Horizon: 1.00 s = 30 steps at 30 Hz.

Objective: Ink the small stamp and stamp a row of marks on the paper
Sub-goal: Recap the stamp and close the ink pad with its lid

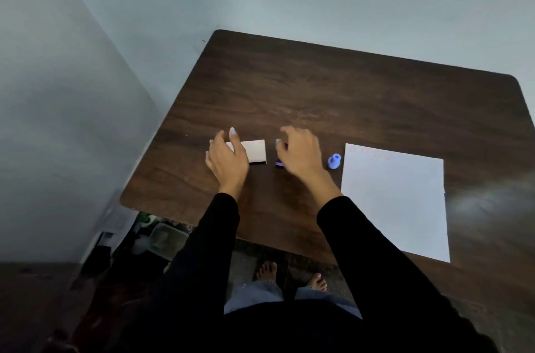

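Note:
The small blue stamp [334, 161] stands on the table just left of the white paper [396, 202], with no hand on it. A faint row of reddish marks runs along the paper's top edge. My right hand [301, 156] is curled over a small dark purple ink pad [280, 161], fingertips on it; most of the pad is hidden and the hand is blurred. My left hand [227, 160] lies with fingers apart over the left end of a white box [256, 150].
The dark wooden table [333, 92] sits in a corner, with walls at the left and back. The paper reaches close to the table's front edge. Clutter and a plastic container [165, 240] lie on the floor under the table's left corner, and bare feet show below.

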{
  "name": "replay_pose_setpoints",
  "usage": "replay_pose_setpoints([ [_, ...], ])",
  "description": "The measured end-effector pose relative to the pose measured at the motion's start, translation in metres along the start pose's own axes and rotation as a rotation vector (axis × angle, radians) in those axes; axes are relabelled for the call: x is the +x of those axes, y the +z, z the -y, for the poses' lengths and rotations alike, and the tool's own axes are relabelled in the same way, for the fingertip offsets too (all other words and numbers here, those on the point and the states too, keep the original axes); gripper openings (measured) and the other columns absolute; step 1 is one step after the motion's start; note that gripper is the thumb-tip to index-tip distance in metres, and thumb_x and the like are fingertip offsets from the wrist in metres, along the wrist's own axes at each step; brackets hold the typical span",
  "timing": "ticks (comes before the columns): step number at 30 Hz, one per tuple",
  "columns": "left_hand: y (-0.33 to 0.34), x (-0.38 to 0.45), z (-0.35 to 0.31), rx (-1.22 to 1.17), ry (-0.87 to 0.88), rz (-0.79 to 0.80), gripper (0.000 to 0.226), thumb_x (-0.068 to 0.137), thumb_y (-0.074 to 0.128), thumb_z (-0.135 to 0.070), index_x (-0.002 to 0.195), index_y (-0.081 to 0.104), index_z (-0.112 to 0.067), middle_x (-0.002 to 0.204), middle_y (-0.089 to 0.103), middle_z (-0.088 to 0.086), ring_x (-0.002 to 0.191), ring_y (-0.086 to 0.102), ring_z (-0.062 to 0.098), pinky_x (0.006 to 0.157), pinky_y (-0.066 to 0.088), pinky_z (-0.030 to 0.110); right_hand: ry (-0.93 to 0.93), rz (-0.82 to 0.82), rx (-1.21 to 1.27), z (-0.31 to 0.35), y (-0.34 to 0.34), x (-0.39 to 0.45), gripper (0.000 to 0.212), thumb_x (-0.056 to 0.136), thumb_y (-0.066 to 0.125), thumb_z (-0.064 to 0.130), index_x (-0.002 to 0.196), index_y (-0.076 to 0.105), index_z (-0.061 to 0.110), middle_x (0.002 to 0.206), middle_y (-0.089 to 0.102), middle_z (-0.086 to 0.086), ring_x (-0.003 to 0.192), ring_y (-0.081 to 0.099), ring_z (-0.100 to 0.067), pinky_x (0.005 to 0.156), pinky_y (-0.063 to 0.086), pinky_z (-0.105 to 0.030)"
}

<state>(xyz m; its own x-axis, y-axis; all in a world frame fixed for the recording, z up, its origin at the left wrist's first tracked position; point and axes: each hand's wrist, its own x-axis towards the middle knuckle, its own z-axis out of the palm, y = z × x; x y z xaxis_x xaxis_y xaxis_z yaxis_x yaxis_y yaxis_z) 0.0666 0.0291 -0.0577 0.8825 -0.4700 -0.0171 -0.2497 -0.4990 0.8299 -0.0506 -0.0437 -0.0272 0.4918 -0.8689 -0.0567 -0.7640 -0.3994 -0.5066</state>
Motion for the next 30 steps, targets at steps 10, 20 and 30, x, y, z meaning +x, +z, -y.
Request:
replay_pose_setpoints([
  [10,-0.013,-0.016,0.037,-0.106,-0.017,0.029,0.041,0.102,0.024,-0.037,0.115,0.057,-0.016,0.121,0.063,0.004,0.129,0.045,0.022,0.119,0.003,0.044,-0.022,0.151,-0.229,0.035,0.049,-0.012,0.043,0.085,0.055,0.021,0.123,0.051,0.002,0.125,0.059,-0.017,0.137,0.027,-0.035,0.117,0.004,-0.049],
  [20,0.017,-0.031,-0.006,-0.147,0.028,0.03,0.037,0.099,0.04,-0.027,0.128,0.053,-0.006,0.113,0.068,0.006,0.119,0.053,0.019,0.12,0.007,0.04,0.232,-0.212,0.087,0.006,0.03,-0.023,0.043,0.085,0.056,0.016,0.127,0.049,0.008,0.126,0.057,-0.012,0.12,0.046,-0.027,0.097,0.042,-0.037],
  [30,0.051,-0.06,-0.016,-0.136,0.098,0.212,0.041,0.089,0.053,-0.008,0.13,0.048,-0.005,0.121,0.067,0.008,0.118,0.053,0.024,0.1,0.03,0.023,0.412,-0.22,0.167,-0.033,0.013,-0.043,0.04,0.09,0.048,0.015,0.129,0.049,0.004,0.129,0.052,-0.015,0.114,0.053,-0.029,0.084,0.047,-0.034],
])
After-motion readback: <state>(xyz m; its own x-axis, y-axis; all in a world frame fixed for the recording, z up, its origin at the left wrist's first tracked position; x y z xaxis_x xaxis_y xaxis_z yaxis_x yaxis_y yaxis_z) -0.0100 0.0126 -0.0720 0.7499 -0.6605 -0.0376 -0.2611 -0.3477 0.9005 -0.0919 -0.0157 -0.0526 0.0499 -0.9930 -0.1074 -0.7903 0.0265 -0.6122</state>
